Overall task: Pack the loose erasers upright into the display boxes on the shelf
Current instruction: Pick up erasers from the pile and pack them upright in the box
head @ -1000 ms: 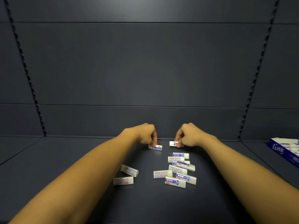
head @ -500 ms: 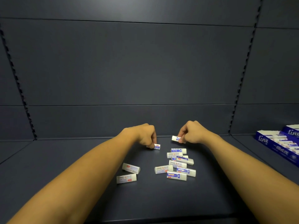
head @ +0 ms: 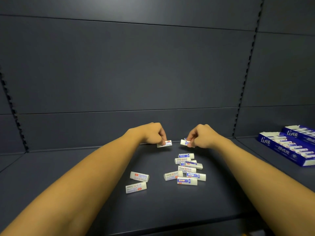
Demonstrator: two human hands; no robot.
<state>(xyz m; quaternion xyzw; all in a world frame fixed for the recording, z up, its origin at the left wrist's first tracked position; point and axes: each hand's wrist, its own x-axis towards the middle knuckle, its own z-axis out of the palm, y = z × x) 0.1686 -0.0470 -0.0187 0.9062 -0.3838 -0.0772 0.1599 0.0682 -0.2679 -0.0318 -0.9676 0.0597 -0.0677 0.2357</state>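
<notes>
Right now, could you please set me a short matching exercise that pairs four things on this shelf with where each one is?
Things:
1. eraser with the red label corner
2. eraser with the blue label
3. display boxes
4. pair of erasers

Places:
A. on the shelf at the far right
B. pinched in the left hand
C. lying apart, left of the main pile
D. pinched in the right hand

Pairs: 1-B, 2-D, 3-A, 4-C
</notes>
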